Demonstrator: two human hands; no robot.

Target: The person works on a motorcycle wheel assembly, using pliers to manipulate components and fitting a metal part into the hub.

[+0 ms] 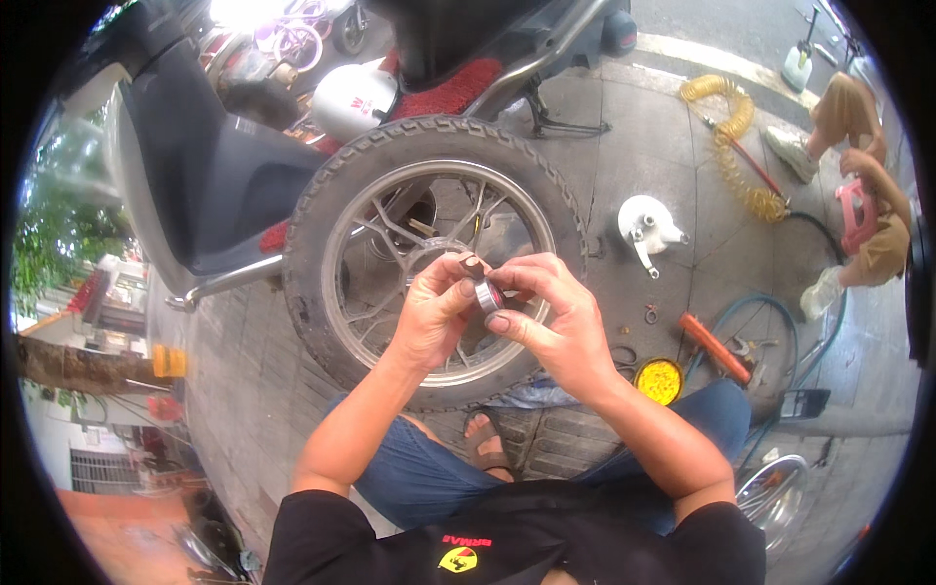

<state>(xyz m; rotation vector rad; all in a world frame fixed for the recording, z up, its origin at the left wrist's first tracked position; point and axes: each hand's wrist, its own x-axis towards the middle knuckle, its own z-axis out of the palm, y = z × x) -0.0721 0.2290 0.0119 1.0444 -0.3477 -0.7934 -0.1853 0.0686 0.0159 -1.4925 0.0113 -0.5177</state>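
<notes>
Above the middle of a motorcycle wheel [322, 200], my two hands meet around a small metal bearing [488, 295] with a reddish face. My left hand [431, 307] pinches it from the left, its thumb and fingers bent against the ring. From the right, my right hand [558, 310] has its thumb and fingertips on the rim of the same bearing. The wheel lies flat under the hands, a dark knobbly tyre on a grey spoked rim; its hub is partly hidden by my fingers.
A silver brake plate [643, 234] lies right of the wheel. Nearer are a tub of yellow grease [660, 381] and an orange-red tube [717, 349]. A coiled yellow hose [746, 117] lies beyond. Behind the wheel stands a scooter [195, 156] with a helmet [356, 100]. Someone sits far right.
</notes>
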